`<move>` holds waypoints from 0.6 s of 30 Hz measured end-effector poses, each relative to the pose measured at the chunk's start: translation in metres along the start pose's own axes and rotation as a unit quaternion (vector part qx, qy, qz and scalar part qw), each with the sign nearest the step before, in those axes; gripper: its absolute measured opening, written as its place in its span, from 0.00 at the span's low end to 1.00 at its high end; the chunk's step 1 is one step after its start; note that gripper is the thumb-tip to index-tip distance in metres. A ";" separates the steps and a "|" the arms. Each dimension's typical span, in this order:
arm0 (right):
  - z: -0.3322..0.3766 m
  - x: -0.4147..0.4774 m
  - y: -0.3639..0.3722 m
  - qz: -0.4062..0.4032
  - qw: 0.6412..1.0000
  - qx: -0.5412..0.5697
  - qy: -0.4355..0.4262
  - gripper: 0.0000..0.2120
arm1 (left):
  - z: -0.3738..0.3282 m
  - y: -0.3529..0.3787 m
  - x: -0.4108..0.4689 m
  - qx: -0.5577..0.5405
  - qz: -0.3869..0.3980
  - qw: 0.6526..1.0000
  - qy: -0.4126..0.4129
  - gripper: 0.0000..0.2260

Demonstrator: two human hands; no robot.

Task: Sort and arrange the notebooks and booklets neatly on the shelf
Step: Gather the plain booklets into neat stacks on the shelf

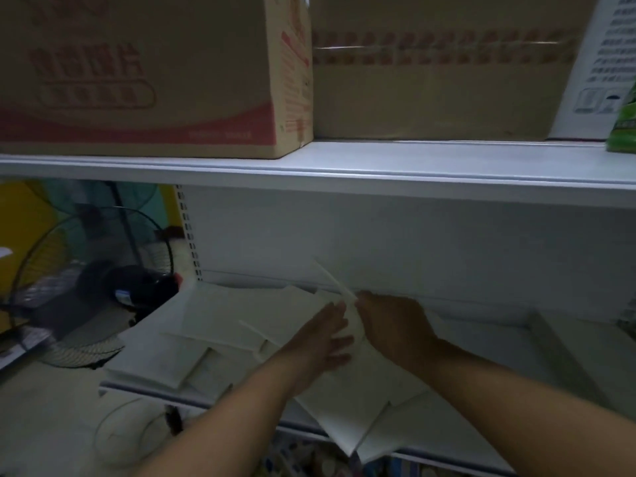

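Two boxes (137, 74), one fan (103, 290), several booklets (220, 315)

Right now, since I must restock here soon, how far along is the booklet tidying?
Barely begun. Done: nothing squared up; white booklets lie overlapping, askew, on the lower shelf, one overhanging the front edge. In hand: the right hand pinches a tilted booklet, the open left hand beside it. Left: stacking them all neatly.

Chopped by top and left edges: red-printed carton (137, 80), lettering blurred unreadable. Sliced at right edge: green packet (623, 125). Smeared by motion: raised booklet (335, 282); right hand (395, 325) grip unclear.
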State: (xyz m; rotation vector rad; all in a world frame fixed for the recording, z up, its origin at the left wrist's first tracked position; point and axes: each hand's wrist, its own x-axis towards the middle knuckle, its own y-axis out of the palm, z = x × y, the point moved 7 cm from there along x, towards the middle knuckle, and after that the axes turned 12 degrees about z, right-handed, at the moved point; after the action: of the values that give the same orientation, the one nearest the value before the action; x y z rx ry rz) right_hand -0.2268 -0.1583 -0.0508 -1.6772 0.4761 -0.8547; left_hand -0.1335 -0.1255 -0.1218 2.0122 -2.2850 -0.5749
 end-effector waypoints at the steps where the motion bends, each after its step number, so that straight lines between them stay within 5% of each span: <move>1: 0.022 0.009 -0.001 0.014 0.998 0.024 -0.051 0.07 | -0.008 -0.006 0.000 -0.039 -0.028 0.998 0.038 0.14; 4: 0.071 0.020 -0.005 0.020 0.980 0.134 -0.149 0.24 | -0.030 -0.049 -0.018 -0.095 -0.204 0.968 0.111 0.10; 7: 0.073 0.022 0.011 0.017 0.962 0.231 -0.143 0.27 | -0.041 -0.095 -0.049 -0.076 -0.311 0.939 0.125 0.07; 12: 0.066 0.023 0.082 0.201 0.973 0.058 -0.099 0.35 | -0.056 -0.155 -0.106 -0.057 -0.322 0.936 0.130 0.11; 18: 0.073 0.032 0.071 0.141 0.982 0.035 -0.117 0.22 | -0.056 -0.176 -0.150 -0.027 -0.306 0.950 0.058 0.06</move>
State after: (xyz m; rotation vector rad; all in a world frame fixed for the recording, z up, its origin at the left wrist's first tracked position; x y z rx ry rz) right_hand -0.1428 -0.1520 -0.1160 -1.5744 0.5009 -0.4559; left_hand 0.0721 -0.0096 -0.0909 2.6374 -1.5326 -0.5118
